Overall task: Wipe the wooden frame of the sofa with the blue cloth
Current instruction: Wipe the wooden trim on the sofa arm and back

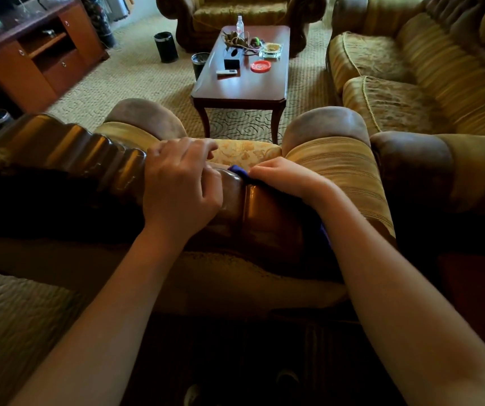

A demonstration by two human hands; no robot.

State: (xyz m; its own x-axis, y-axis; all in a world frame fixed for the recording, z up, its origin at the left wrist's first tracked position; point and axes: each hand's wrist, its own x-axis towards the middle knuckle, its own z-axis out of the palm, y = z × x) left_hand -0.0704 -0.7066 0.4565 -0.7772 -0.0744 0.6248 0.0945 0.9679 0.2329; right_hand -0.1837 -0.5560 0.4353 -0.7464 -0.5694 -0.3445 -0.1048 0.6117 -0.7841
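Note:
I look down over the back of a gold-striped sofa whose carved wooden frame (267, 212) runs along the top from left to right. My left hand (181, 183) rests on that frame with its fingers curled over the front edge. My right hand (282, 177) presses the blue cloth (238, 170) onto the wood just right of the left hand. Only a small blue tip of the cloth shows beyond the fingers, and another bit hangs below the right wrist (324, 234).
A dark wooden coffee table (241, 89) with a bottle, a red dish and small items stands beyond the sofa. A long sofa (411, 83) is at right, an armchair (235, 10) at the far end, a cabinet (30, 54) at left, two black bins (165, 46) on the carpet.

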